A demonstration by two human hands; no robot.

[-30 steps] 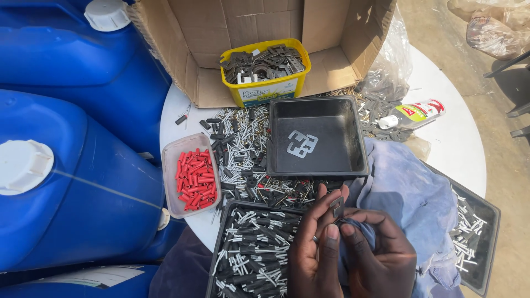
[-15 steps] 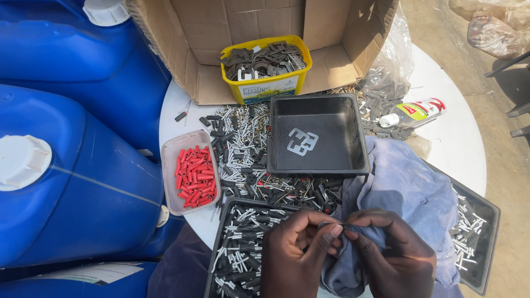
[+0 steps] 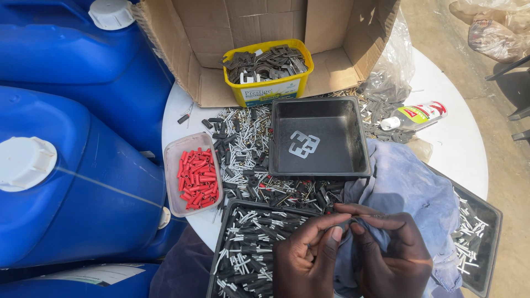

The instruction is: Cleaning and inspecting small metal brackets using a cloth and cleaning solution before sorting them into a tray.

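Note:
My left hand (image 3: pixel 306 256) and my right hand (image 3: pixel 389 256) meet fingertip to fingertip low in the view, over a blue-grey cloth (image 3: pixel 411 187). Together they pinch a small dark part (image 3: pixel 346 222) that the fingers mostly hide. Just left of my left hand is a black tray (image 3: pixel 221 259) full of small black-and-white pins. Beyond the hands stands a square black tray (image 3: pixel 323 107) holding a few flat pale metal pieces (image 3: pixel 302 144). Loose pins and dark parts (image 3: pixel 243 149) cover the white round table (image 3: pixel 458 149) between the trays.
A clear tub of red sleeves (image 3: pixel 193 177) sits at the left. A yellow tub of grey metal parts (image 3: pixel 268 88) stands in an open cardboard box (image 3: pixel 331 33). Large blue jerrycans (image 3: pixel 66 187) crowd the left side. A small bottle (image 3: pixel 415 116) and another black tray (image 3: pixel 483 232) lie at the right.
Both hands have drawn lower and slightly right, off the near tray and onto the cloth, with their fingertips still pinched together. The view has shifted a little.

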